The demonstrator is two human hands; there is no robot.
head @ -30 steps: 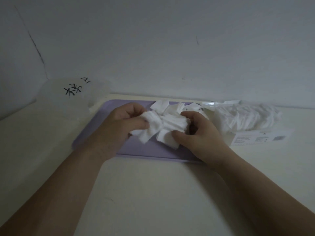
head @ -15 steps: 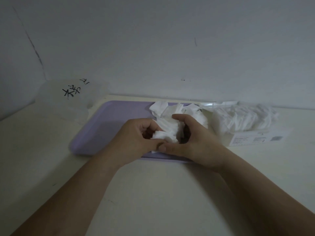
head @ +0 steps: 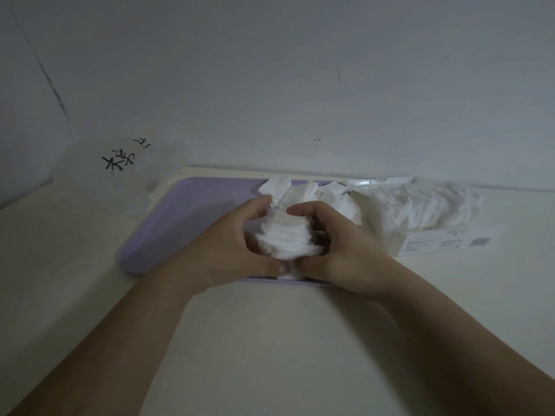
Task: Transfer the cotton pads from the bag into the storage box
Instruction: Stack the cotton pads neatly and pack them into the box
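A stack of white cotton pads [head: 285, 237] is squeezed between my left hand [head: 234, 250] and my right hand [head: 339, 247], above the near edge of a lilac tray [head: 186, 214]. More loose cotton pads [head: 303, 192] lie on the tray behind my hands. To the right stands a clear storage box [head: 420, 217] with a printed label, filled with white pads. A translucent plastic bag [head: 114, 172] with black writing lies at the back left, apart from both hands.
Everything rests on a cream table [head: 270, 340] that meets a grey wall [head: 270, 85] just behind the tray. The light is dim.
My hands have drawn the spread-out pads together into one tidy stack and pulled it toward the tray's near edge. The tray's left part is now uncovered.
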